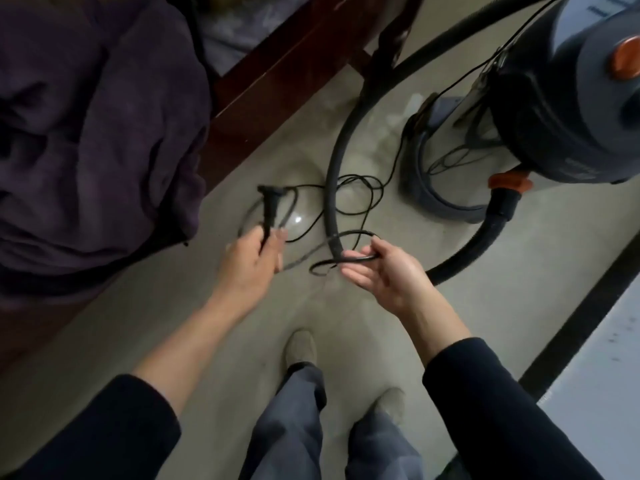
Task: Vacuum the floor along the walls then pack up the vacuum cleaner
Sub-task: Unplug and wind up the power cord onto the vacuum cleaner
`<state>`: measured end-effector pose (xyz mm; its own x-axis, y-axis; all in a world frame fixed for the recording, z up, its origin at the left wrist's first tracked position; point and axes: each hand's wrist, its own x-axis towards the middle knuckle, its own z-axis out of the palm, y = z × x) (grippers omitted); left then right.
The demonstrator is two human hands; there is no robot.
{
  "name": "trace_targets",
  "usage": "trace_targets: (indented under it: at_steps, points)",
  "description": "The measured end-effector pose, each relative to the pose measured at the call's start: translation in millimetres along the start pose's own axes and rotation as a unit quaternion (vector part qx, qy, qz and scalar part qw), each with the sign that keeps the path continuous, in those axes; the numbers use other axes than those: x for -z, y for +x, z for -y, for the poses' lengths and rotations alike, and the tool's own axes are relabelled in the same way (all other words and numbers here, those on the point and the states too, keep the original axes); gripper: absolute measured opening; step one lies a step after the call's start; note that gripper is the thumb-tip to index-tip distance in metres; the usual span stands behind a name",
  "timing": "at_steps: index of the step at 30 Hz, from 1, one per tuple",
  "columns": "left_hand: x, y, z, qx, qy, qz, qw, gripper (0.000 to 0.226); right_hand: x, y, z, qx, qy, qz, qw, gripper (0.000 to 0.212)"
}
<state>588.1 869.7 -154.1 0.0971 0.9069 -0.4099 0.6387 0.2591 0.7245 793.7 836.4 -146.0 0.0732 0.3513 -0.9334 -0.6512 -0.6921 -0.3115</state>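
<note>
Both forearms reach forward, bare to the elbow. The left hand [249,254] curls around a plug [268,206]; the right hand [384,268], palm up, pinches a loop of cord [353,260].

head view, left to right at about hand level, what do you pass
purple blanket → left hand gripping the plug → loop of cord → right hand pinching that cord → vacuum cleaner. The hose arcs across the middle, so it is left out.

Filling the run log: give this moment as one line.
phase: pack-up | left hand grips plug | right hand holds cord | vacuum on floor
</note>
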Motion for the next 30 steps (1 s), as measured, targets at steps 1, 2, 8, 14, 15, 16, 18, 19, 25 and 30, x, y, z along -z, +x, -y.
trace_targets:
  at_steps: [1,2,8,14,15,16,18,19,25,30]
  points:
    - [-16,-7,0,-0.006,0.005,0.041,0.999,0.040,1,-2,11,0.003,0.052,-0.008,0.999,0.033]
    - [-31,-13,-3,-0.009,0.005,0.077,0.997,0.042,1,-5,20,0.005,0.080,-0.012,0.997,0.033]
    - [-80,-10,-35,0.040,-0.081,0.128,0.988,0.033,18,-14,58,-0.013,0.057,0.004,0.998,0.031]
    - [-111,32,-80,0.236,-0.329,0.057,0.913,0.030,37,5,79,-0.058,-0.055,0.076,0.994,0.032]
    - [-117,42,-81,0.280,-0.383,0.039,0.879,0.029,41,9,82,-0.071,-0.088,0.094,0.989,0.033]
    - [-121,52,-78,0.332,-0.438,0.018,0.835,0.027,46,14,86,-0.080,-0.120,0.108,0.984,0.033]
    - [-127,75,-67,0.413,-0.523,-0.023,0.745,0.026,59,29,98,-0.082,-0.159,0.131,0.975,0.033]
    - [-129,84,-62,0.429,-0.533,-0.037,0.728,0.028,67,38,105,-0.079,-0.170,0.143,0.972,0.031]
    - [-152,107,-35,0.371,-0.348,-0.058,0.859,0.025,128,122,118,0.037,-0.706,0.075,0.703,0.061]
    - [-146,119,9,0.417,-0.339,-0.243,0.808,0.019,196,165,91,-0.024,-0.959,0.009,0.282,0.060]
